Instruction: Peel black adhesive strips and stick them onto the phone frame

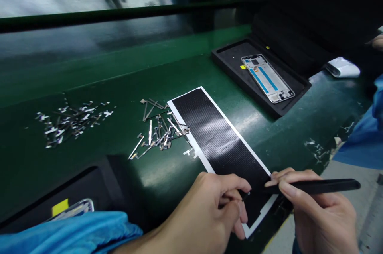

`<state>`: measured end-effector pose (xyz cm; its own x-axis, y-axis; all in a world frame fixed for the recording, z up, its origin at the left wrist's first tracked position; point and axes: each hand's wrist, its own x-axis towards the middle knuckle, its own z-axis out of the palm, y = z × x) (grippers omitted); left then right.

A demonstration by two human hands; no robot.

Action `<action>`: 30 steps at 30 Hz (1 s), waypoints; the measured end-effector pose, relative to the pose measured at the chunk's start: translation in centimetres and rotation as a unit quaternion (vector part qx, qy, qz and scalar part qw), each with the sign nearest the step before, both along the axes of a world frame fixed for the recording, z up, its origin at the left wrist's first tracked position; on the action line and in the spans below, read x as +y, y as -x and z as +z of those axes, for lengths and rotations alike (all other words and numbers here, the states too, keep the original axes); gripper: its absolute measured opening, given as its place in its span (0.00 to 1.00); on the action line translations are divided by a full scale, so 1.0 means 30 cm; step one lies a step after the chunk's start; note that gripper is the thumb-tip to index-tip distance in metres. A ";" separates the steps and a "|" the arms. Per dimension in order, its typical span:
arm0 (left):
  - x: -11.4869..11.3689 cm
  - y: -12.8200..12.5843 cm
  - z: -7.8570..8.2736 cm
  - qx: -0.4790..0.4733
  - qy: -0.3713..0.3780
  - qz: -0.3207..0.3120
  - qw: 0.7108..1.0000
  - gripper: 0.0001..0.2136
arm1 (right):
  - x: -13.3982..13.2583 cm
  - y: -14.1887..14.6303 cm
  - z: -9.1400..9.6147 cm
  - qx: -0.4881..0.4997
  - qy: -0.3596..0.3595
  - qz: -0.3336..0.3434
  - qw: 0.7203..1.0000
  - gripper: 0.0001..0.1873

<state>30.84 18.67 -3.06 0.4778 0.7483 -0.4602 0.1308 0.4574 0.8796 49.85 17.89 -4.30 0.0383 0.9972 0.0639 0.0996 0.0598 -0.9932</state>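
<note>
The far tray (229, 56) holds a phone frame (267, 78); loose strips (150, 132) crowd the black sheet's (220, 134) edge. Over it, the left hand (215, 206) pinches a tiny part (245, 196); the right hand (323, 206) clasps a black tool (329, 186).

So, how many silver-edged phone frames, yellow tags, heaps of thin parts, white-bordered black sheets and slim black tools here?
Phone frames: 2 (one mostly hidden)
Yellow tags: 3
Heaps of parts: 2
Black sheet: 1
Black tool: 1
Total: 9
</note>
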 end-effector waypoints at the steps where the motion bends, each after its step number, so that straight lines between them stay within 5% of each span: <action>1: -0.001 0.000 0.001 0.002 -0.002 -0.002 1.000 0.15 | 0.001 0.001 0.000 0.000 0.001 0.000 1.000 0.03; 30: 0.007 0.007 0.043 0.045 -0.029 -0.028 0.998 0.17 | 0.007 0.012 0.003 0.006 -0.001 -0.026 1.000 0.02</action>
<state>30.63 18.89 -1.77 0.4786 0.7486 -0.4590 0.2342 0.3949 0.8884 49.48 18.09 -4.20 0.0918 0.9936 0.0655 0.0913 0.0571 -0.9942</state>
